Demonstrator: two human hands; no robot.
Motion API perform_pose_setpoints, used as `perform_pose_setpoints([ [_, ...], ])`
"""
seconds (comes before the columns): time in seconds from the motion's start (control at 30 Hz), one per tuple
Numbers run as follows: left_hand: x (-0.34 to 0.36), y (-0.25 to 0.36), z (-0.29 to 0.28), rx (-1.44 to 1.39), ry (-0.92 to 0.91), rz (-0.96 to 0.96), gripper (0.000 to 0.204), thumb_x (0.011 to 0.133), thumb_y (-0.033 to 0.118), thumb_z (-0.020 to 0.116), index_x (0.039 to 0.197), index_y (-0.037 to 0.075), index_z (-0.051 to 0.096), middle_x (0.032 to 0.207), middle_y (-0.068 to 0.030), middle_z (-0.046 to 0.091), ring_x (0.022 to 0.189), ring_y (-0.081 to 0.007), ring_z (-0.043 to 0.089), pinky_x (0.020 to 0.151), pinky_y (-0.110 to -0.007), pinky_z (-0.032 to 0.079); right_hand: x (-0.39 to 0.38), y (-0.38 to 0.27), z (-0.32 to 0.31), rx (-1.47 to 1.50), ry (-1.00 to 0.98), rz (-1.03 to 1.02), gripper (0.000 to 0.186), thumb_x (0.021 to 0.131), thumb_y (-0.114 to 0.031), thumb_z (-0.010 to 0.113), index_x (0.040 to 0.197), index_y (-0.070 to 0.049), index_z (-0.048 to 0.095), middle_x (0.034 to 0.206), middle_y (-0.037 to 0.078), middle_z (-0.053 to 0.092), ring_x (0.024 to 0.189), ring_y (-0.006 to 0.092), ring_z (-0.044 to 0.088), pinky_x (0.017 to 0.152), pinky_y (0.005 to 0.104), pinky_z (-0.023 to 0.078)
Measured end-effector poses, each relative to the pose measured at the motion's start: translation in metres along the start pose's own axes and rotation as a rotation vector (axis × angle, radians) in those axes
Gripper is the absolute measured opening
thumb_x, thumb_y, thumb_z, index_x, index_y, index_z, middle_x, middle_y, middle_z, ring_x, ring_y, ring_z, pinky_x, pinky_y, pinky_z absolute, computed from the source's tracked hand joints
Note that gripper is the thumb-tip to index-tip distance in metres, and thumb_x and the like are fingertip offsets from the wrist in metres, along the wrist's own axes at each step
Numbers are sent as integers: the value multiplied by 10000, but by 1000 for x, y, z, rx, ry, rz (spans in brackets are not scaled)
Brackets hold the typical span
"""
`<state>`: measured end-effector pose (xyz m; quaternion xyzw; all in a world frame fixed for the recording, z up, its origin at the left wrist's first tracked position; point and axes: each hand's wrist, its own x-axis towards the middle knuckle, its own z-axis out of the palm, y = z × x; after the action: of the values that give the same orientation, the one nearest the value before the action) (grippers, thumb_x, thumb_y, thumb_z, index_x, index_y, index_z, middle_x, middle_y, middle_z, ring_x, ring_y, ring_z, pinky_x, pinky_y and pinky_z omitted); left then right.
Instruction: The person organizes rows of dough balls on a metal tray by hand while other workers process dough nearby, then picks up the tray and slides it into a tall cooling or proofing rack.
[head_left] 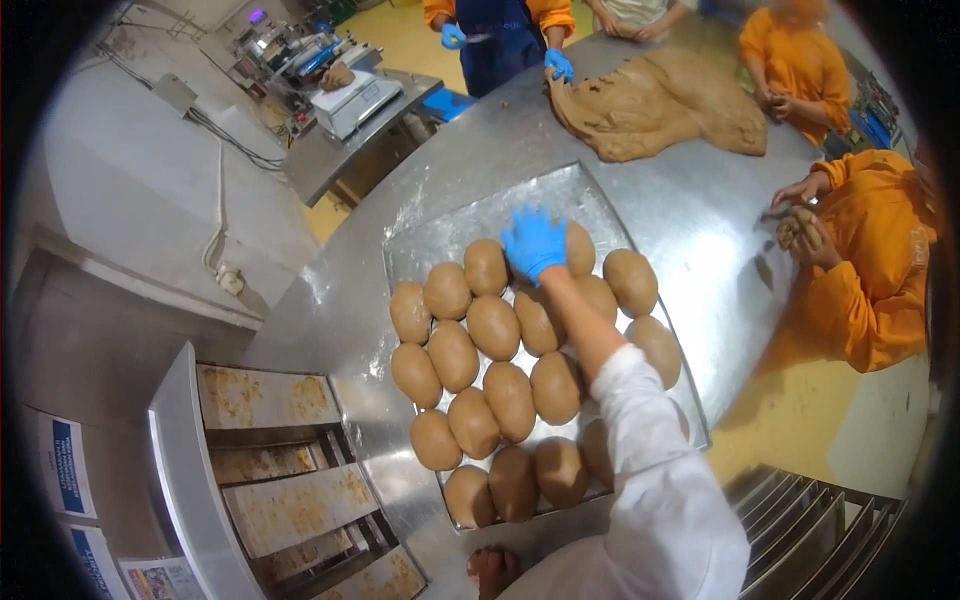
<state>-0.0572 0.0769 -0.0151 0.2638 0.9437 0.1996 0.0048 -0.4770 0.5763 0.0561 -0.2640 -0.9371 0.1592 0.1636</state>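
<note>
My right hand [536, 243], in a blue glove, reaches across a metal tray [440, 235] with its fingers spread. It lies at the far row of brown dough balls, over or against one that it mostly hides. A smooth dough ball [486, 267] sits just to its left, and another dough ball [580, 248] is partly covered on its right. Several more balls fill the tray in rows, and my white-sleeved forearm hides some. At the lower edge, by the tray's near side, my left hand [492, 572] is in shadow; its fingers cannot be made out.
A large dough mass [660, 105] lies at the table's far end, where a person's blue-gloved hand [559, 66] touches it. At right, a person in orange holds a dough lump [800, 230]. A scale [357, 103] stands far left; a metal rack [290, 450] stands near left.
</note>
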Motion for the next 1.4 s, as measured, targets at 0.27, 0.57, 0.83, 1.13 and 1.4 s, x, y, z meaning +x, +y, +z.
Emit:
perform_pose_setpoints([
  [0.27,-12,10,1,18,-88,-154,219,812,292,638,758,79,638,794,-145,657,754,-357,622,680,-495,475,5,-14,-22,-28,-233,50,552,941,-422,495,1428,-160,498,1549,118,388,1440,352,334,1135,702,141],
  [0.57,7,15,-14,164,-403,-290,345,929,361,497,900,69,680,963,-198,663,917,-369,616,776,-510,474,5,99,-35,-47,-576,-248,423,939,-336,507,1237,-55,612,1273,236,609,1176,411,578,961,448,486],
  [0.83,-10,10,-5,-98,106,-143,206,760,184,705,685,103,531,712,-90,550,745,-321,568,694,-465,455,-310,12,-156,1085,-1634,-22,334,1005,-214,517,1106,63,674,1083,150,720,924,216,708,816,301,551],
  [1.13,-11,7,-2,-74,224,-51,222,788,156,710,690,105,518,723,-87,550,728,-317,558,675,-456,439,-488,32,-82,1277,-1163,934,594,963,-528,525,1208,9,595,1068,164,721,925,247,722,764,332,532],
  [1.4,-14,13,-7,-50,245,-26,213,788,145,710,698,101,522,723,-78,547,712,-298,553,661,-443,433,-500,14,-69,1308,-951,1059,328,935,-340,618,1052,-35,636,924,130,736,792,236,731,615,305,521],
])
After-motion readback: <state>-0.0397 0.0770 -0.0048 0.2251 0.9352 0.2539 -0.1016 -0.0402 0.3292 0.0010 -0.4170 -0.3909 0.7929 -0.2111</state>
